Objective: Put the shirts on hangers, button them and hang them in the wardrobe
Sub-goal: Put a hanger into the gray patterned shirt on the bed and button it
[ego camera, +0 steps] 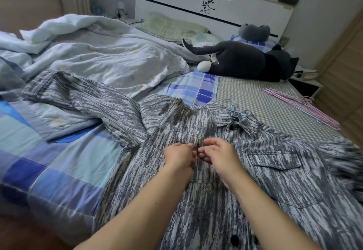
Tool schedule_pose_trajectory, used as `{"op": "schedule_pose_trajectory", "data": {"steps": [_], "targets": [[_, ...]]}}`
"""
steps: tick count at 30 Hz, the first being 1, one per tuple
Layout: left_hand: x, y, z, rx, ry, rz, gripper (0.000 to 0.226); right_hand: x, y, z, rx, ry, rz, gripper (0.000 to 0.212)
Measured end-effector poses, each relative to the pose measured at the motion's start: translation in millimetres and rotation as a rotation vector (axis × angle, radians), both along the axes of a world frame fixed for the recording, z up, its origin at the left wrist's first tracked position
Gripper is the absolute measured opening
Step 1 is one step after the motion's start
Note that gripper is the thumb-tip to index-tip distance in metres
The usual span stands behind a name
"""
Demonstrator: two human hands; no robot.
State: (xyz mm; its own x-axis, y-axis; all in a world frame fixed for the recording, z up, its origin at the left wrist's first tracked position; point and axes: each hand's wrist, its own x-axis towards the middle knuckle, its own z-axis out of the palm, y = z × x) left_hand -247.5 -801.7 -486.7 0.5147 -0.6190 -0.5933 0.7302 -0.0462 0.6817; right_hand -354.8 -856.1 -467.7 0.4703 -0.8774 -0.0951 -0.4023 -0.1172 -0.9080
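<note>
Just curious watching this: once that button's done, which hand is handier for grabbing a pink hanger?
Probably the right hand: the pink hangers lie on its side of the shirt; the left hand would have to cross over.

I see the shirt [225, 171] lying lower centre on the bed [59, 161], hangers [302, 106] at right, quilt [98, 53] upper left.

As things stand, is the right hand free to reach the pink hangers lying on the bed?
Probably not yet: the right hand is pinching the grey shirt placket. Once it lets go, nothing lies between it and the pink hangers.
</note>
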Motion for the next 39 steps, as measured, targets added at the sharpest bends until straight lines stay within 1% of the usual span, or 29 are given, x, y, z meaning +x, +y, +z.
{"op": "schedule_pose_trajectory", "data": {"steps": [2,4,5,7,10,11,12,13,14,16,17,18,19,20,21,23,25,27,29,32,36,39], "targets": [[2.5,3.7,5.5,-0.02,0.062,-0.042,0.015,4.1,-3.9,5.4,0.145,-0.037,-0.032,0.011],[6.6,7.9,8.3,-0.033,0.094,-0.085,0.02,10.0,-4.4,6.1,0.224,-0.055,-0.053,0.007],[8.3,9.9,7.9,-0.028,0.08,-0.111,0.019,12.7,-4.5,6.1,0.253,-0.054,-0.066,0.006],[7.4,12.4,7.8,-0.014,0.003,-0.144,0.015,16.5,-6.4,5.9,0.289,-0.034,-0.082,0.008],[-4.2,18.5,8.2,-0.019,-0.115,-0.078,0.004,20.0,-9.6,3.2,0.276,0.0,-0.086,0.009],[-7.4,21.7,8.6,-0.017,-0.144,-0.042,0.006,21.1,-9.6,0.8,0.26,0.002,-0.087,0.011],[-9.9,24.5,9.5,-0.016,-0.185,-0.006,0.013,22.0,-8.6,-2.3,0.236,0.012,-0.088,0.013],[-10.7,27.4,9.9,0.008,-0.282,0.036,0.018,22.4,-8.0,-6.6,0.212,0.036,-0.089,0.014],[-8.1,30.3,12.2,0.068,-0.496,0.058,0.021,23.7,-7.5,-10.7,0.194,0.063,-0.092,0.016],[5.3,35.6,15.8,0.17,-1.111,0.002,0.022,27.2,-7.3,-16.4,0.158,0.113,-0.099,0.02],[14.0,36.3,14.7,0.162,-1.376,-0.079,0.024,28.6,-7.4,-18.0,0.145,0.128,-0.107,0.02],[23.6,33.8,11.2,0.151,-1.566,-0.223,0.027,28.4,-7.3,-19.3,0.139,0.122,-0.12,0.02],[32.9,29.6,3.8,0.172,-1.703,-0.388,0.029,27.1,-6.1,-19.2,0.144,0.094,-0.139,0.018],[38.3,26.1,-2.9,0.23,-1.8,-0.534,0.03,24.2,-4.0,-18.5,0.151,0.061,-0.157,0.016],[41.2,22.3,-9.8,0.312,-1.869,-0.639,0.03,20.9,-2.5,-17.9,0.153,0.036,-0.165,0.015],[43.6,16.0,-14.6,0.41,-1.93,-0.722,0.03,14.0,-1.8,-16.1,0.146,0.005,-0.154,0.016],[48.4,13.2,-12.7,0.391,-1.935,-0.743,0.029,10.4,-2.6,-15.4,0.141,-0.02,-0.126,0.02],[55.4,11.3,-10.7,0.327,-1.965,-0.774,0.034,9.5,-4.4,-17.1,0.148,-0.021,-0.107,0.021],[58.1,9.2,-10.3,0.266,-2.063,-0.777,0.04,8.7,-6.1,-18.5,0.169,-0.029,-0.1,0.022],[55.3,1.8,-9.0,0.114,-2.249,-0.806,0.028,6.5,-7.6,-20.4,0.222,-0.073,-0.095,0.023],[65.9,-12.6,-2.3,-0.133,-2.451,-1.005,0.011,7.9,-7.3,-24.5,0.232,-0.106,-0.12,0.026],[79.4,-24.1,6.9,-0.321,-2.565,-1.172,0.014,8.3,-6.1,-26.3,0.224,-0.129,-0.131,0.027]]}}
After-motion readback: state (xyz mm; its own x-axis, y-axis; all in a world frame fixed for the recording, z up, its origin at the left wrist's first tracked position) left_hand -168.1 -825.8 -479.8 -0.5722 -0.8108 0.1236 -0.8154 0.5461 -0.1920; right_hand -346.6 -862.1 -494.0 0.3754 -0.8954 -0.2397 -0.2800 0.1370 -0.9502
